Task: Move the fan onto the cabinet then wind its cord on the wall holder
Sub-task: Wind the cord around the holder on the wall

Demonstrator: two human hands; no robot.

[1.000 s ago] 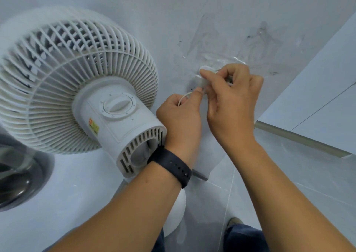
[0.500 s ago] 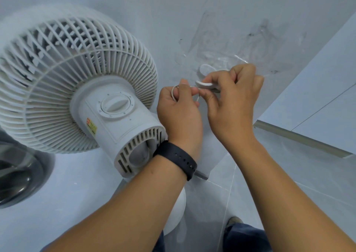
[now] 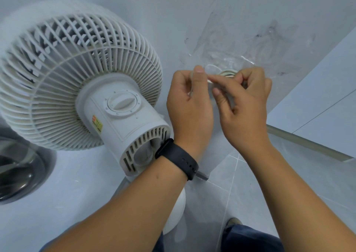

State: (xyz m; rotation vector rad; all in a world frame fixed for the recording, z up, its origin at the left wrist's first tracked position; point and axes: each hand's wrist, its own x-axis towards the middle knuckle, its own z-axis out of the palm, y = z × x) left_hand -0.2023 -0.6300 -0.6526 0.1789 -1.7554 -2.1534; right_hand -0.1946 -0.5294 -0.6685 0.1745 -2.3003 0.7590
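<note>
Raised since a moment ago: left hand [image 3: 189,105], pinching the white cord [image 3: 210,66] by the wall holder [image 3: 228,72]. Right hand [image 3: 244,101] curled round a cord loop, touching the left thumb. Fan [image 3: 81,82] just left on the counter [image 3: 63,190], crowding that side; sink [image 3: 25,167] beyond.

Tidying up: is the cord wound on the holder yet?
Partly: coils of cord sit on the wall holder, both hands pinching more.

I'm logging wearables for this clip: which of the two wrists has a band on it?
The left wrist, beside the fan's motor housing: a black band wraps it. The right hand's wrist is bare.
</note>
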